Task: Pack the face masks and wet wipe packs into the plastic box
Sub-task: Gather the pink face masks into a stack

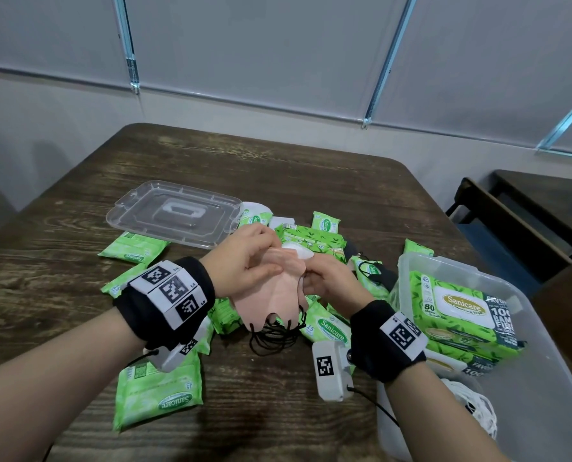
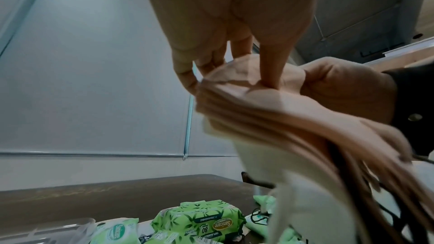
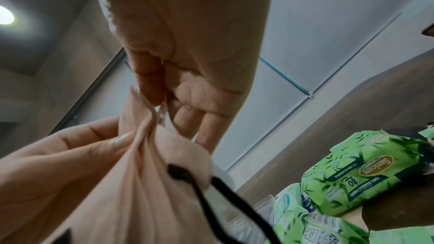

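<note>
A stack of peach face masks with black ear loops hangs over the middle of the table, held by both hands. My left hand pinches the stack's top edge, thumb pressed on it. My right hand grips the same end from the right, fingers curled into the folds. A white mask hangs under the peach ones. The clear plastic box stands at the right with large wet wipe packs inside. Small green wipe packs lie scattered below my hands.
The clear lid lies flat at the back left of the wooden table. A black mask rests among the packs beside the box. A white netted item lies in the box's near end. A dark bench stands to the right.
</note>
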A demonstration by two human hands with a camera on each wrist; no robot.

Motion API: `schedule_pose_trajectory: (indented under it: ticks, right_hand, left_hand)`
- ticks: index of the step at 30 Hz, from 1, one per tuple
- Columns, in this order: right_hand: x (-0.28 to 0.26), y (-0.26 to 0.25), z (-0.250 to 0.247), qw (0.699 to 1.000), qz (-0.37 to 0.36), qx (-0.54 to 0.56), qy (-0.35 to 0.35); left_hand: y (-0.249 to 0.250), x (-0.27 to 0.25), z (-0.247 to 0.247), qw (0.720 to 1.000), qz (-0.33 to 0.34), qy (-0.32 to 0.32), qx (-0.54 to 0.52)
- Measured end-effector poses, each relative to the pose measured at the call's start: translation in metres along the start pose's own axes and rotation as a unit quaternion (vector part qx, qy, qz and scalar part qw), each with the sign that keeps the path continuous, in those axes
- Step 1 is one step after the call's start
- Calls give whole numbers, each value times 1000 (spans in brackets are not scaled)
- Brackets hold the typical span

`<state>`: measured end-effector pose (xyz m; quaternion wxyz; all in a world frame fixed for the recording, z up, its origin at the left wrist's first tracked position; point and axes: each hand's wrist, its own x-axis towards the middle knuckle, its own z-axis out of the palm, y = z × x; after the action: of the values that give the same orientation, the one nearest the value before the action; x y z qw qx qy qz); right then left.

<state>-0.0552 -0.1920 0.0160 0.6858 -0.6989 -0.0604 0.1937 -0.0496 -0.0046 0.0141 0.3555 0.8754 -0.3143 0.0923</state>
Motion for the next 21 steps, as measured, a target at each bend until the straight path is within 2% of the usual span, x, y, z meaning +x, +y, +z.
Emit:
schedule_pose_trajectory:
  ticks: [3,7,10,13,15,18,21]
  right_hand:
    - [-3,-3,-2,1000,17,6,7]
    - [0,0,-4,999,38,3,17]
    - [1,-2,-6,998,51,-36,-3]
    - [5,-3,-6,994,61,-92,-9]
    - [9,-4,-6,994,71,-84,-1]
    - [14,-5,-6,994,91,-56,21]
    - [24,-1,-7,994,83,-75,16]
  left_hand:
    - [1,2,-5,1000,-13,-16,-9]
    - [3,4,-10,996,-47,-4,-71]
    - [7,7,-11,990,-74,-25,-115]
    - [11,13,-8,984,-72,-47,-154]
    - [9,14,-4,981,-75,-42,-177]
    - [2,13,2,982,-90,-34,-165]
    - [0,14,4,984,-93,-15,-152]
